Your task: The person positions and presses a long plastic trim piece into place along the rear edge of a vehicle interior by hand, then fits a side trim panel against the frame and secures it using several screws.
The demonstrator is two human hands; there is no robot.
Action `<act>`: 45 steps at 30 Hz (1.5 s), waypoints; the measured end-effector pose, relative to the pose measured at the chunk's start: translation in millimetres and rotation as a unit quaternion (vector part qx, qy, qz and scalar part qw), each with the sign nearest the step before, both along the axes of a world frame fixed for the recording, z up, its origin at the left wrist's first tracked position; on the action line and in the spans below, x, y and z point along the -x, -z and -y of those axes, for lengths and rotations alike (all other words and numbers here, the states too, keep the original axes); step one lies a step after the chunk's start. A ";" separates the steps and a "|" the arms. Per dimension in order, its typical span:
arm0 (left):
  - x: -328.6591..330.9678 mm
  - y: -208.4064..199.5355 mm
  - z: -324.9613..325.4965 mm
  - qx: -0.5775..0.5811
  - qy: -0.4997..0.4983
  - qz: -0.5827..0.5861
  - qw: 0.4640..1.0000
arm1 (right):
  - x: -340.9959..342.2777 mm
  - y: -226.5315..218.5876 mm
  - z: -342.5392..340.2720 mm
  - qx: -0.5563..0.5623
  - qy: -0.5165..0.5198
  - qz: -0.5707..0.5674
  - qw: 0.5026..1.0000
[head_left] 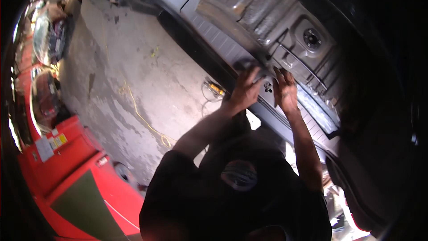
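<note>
Currently, the left hand (pixel 246 88) and the right hand (pixel 285 91) are placed close together over the sill (pixel 220 38), and a dark fitting (pixel 267 87) is seen between them. The left hand is half open, with its fingers bent toward the sill; whether anything is gripped cannot be told, since the fingertips are blurred. The right hand is opened wider, with its fingers extended near the inner edge; its palm is hidden, so a grip can be neither confirmed nor ruled out. The ribbed sill is set along the floor pan (pixel 272 15), on which a round cover (pixel 312 39), a thin rod (pixel 301 64) and a pale strip (pixel 314 107) are seen.

The following faults are judged possible. If the sill is loaded unevenly by the two hands, it may be flexed or cracked near the fitting. If the fitting is loose and is knocked, it may be lost among the ridges of the floor pan. Skin may be cut if an edge is sharp, as no gloves are worn. The rod may be bent if it is struck by the right hand. On the ground (pixel 165 62), a yellow tool (pixel 216 89) is seen near the sill and a yellow cord (pixel 138 111) farther out; a foot may be caught by either.
</note>
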State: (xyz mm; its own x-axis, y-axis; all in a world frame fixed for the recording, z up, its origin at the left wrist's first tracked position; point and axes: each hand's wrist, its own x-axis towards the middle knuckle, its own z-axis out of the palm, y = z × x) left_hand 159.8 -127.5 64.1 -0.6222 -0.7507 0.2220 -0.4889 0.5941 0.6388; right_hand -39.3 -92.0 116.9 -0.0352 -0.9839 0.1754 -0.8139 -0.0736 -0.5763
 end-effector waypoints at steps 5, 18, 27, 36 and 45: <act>-69.5 15.6 93.2 -0.003 -0.251 -0.060 0.966 | -89.6 17.7 140.6 -0.012 -0.118 -0.070 0.990; -75.5 32.6 103.2 -0.277 -0.405 -0.303 0.817 | -171.6 65.4 272.5 -0.099 -0.104 0.160 0.977; -66.3 41.1 99.3 -0.453 -0.360 -0.436 0.689 | -153.0 68.5 293.7 -0.222 0.063 0.279 0.932; -66.5 56.7 73.8 -0.311 -0.299 -0.444 0.785 | -133.5 54.4 288.9 -0.278 0.078 0.387 0.876; -59.9 57.0 58.4 -0.325 -0.318 -0.383 0.804 | -119.2 64.1 283.5 -0.213 -0.002 0.227 0.950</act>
